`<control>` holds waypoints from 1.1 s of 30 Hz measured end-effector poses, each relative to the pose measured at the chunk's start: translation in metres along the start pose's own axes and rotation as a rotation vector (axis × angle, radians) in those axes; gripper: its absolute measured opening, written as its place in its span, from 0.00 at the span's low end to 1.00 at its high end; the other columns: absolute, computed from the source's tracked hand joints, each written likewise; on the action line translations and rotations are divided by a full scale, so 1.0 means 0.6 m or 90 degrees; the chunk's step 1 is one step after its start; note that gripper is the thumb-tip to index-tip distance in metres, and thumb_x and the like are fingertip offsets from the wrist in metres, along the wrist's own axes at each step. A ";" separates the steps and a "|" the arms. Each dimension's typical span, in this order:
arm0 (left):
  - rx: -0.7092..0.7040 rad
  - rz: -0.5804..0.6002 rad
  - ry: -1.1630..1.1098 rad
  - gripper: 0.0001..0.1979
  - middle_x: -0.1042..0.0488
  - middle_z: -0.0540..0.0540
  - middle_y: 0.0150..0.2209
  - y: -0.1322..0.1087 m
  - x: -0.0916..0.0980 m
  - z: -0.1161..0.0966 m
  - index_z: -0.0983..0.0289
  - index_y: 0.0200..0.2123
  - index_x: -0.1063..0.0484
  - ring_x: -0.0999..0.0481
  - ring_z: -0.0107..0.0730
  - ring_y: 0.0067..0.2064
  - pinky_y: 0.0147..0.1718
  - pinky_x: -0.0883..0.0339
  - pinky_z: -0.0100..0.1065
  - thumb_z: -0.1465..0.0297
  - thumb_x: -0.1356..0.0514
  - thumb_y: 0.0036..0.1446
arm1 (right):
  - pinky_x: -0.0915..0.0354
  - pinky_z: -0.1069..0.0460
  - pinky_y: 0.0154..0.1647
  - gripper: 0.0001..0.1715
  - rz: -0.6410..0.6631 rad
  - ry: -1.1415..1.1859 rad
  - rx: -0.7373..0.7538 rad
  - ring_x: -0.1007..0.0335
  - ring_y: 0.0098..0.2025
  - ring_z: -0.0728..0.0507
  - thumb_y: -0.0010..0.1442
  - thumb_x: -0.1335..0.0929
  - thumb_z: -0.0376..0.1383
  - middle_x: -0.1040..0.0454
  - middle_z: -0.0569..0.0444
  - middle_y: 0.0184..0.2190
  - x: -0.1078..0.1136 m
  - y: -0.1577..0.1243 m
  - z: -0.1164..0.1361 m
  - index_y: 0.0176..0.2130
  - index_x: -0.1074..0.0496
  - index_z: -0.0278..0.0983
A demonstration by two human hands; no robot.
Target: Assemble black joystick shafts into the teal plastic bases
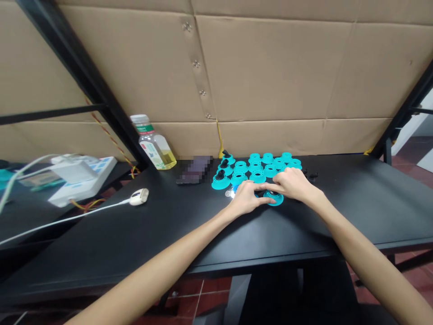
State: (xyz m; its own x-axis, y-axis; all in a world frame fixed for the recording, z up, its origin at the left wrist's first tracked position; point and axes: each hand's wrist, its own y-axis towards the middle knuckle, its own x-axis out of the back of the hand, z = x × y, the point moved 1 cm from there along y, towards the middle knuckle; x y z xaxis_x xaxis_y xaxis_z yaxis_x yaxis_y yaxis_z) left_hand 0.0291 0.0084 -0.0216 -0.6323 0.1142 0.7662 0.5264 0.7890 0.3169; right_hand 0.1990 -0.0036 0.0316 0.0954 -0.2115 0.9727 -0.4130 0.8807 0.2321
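Note:
A turquoise flanged plastic ring (275,200) with a black piece (272,192) in its middle sits on the black table between my hands. My left hand (247,197) grips it from the left, thumb along its near side and forefinger behind. From the right, my right hand (293,182) is closed over the ring, its fingers curled in at the black piece. What those fingertips hold is hidden. Several similar turquoise rings (257,176) stand in rows just behind. Those in the left column carry a black part (221,175) on top. Beside my left hand lies a small clear, shiny item (230,192).
Small black parts (313,175) lie right of my right hand. Left of the rings are a dark phone-like slab (195,170) and a bottle of yellow liquid (154,144). A white cable with a beige plug (139,197) crosses the left side, near a power strip (83,180). Cardboard (277,81) walls the back.

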 end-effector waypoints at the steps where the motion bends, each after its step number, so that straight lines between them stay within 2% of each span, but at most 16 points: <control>1: 0.002 0.001 0.000 0.20 0.20 0.49 0.30 0.000 0.000 0.000 0.57 0.42 0.20 0.26 0.32 0.32 0.39 0.36 0.33 0.54 0.34 0.49 | 0.58 0.53 0.24 0.39 0.004 0.003 -0.002 0.42 0.21 0.49 0.62 0.42 0.59 0.34 0.50 0.15 0.003 -0.001 -0.001 0.17 0.33 0.34; 5: -0.006 -0.001 -0.026 0.23 0.20 0.52 0.42 0.000 0.002 0.000 0.57 0.47 0.22 0.23 0.40 0.41 0.44 0.36 0.35 0.54 0.34 0.49 | 0.53 0.53 0.24 0.36 -0.024 0.138 -0.006 0.43 0.20 0.51 0.62 0.41 0.56 0.33 0.53 0.15 0.028 -0.012 -0.024 0.19 0.28 0.33; 8: -0.016 0.004 -0.046 0.24 0.21 0.53 0.45 -0.001 0.002 0.000 0.56 0.49 0.24 0.23 0.41 0.44 0.45 0.36 0.37 0.54 0.34 0.49 | 0.46 0.56 0.23 0.21 0.078 0.362 0.042 0.38 0.20 0.52 0.59 0.34 0.48 0.27 0.56 0.21 0.038 -0.020 -0.039 0.38 0.22 0.34; 10: -0.018 0.005 -0.049 0.25 0.20 0.53 0.44 -0.001 0.002 0.000 0.56 0.49 0.24 0.23 0.42 0.43 0.46 0.36 0.37 0.54 0.34 0.49 | 0.43 0.56 0.21 0.20 0.151 0.455 0.059 0.37 0.18 0.52 0.58 0.33 0.44 0.27 0.56 0.21 0.036 -0.021 -0.041 0.44 0.23 0.34; 12: -0.023 0.007 -0.057 0.25 0.20 0.53 0.44 0.000 0.001 0.001 0.56 0.50 0.25 0.23 0.41 0.43 0.45 0.36 0.37 0.54 0.34 0.49 | 0.41 0.56 0.19 0.20 0.179 0.493 0.050 0.37 0.17 0.52 0.56 0.32 0.43 0.28 0.56 0.19 0.031 -0.019 -0.038 0.43 0.23 0.33; 16: -0.031 0.013 -0.073 0.24 0.20 0.53 0.45 0.000 0.001 0.002 0.56 0.49 0.24 0.23 0.39 0.41 0.43 0.35 0.36 0.55 0.34 0.49 | 0.39 0.57 0.18 0.18 0.180 0.529 0.025 0.34 0.17 0.51 0.55 0.31 0.44 0.27 0.55 0.19 0.024 -0.013 -0.025 0.38 0.23 0.32; 22: -0.023 0.013 -0.032 0.19 0.19 0.51 0.38 0.002 0.003 0.003 0.57 0.45 0.22 0.25 0.36 0.37 0.44 0.37 0.36 0.55 0.35 0.51 | 0.42 0.56 0.20 0.20 0.123 0.433 0.030 0.37 0.17 0.51 0.60 0.35 0.47 0.29 0.55 0.17 0.014 -0.007 -0.011 0.29 0.29 0.34; 26: -0.013 0.002 -0.015 0.19 0.19 0.51 0.35 0.002 0.005 0.000 0.58 0.43 0.21 0.27 0.37 0.37 0.41 0.38 0.35 0.55 0.35 0.51 | 0.49 0.55 0.25 0.21 -0.002 0.243 0.068 0.39 0.22 0.51 0.62 0.36 0.47 0.29 0.53 0.20 0.002 0.000 -0.005 0.26 0.32 0.34; 28: -0.014 0.007 -0.025 0.19 0.19 0.52 0.36 0.002 0.005 -0.002 0.60 0.42 0.20 0.26 0.37 0.37 0.41 0.37 0.35 0.55 0.35 0.51 | 0.52 0.54 0.26 0.20 -0.039 0.148 0.069 0.39 0.25 0.49 0.63 0.38 0.44 0.28 0.51 0.23 -0.004 0.003 -0.001 0.26 0.32 0.34; 33: -0.037 0.018 -0.045 0.20 0.20 0.53 0.42 0.004 0.005 0.002 0.60 0.45 0.22 0.24 0.40 0.41 0.47 0.37 0.37 0.56 0.35 0.52 | 0.57 0.52 0.25 0.26 -0.013 0.013 -0.020 0.35 0.27 0.45 0.66 0.42 0.44 0.26 0.46 0.26 -0.012 0.010 0.007 0.27 0.27 0.34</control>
State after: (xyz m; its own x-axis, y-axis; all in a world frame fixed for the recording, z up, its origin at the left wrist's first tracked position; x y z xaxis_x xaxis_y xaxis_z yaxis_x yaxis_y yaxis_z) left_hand 0.0279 0.0109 -0.0192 -0.6541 0.1794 0.7349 0.5751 0.7490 0.3290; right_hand 0.1923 0.0015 0.0260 0.1218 -0.2209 0.9677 -0.3826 0.8891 0.2511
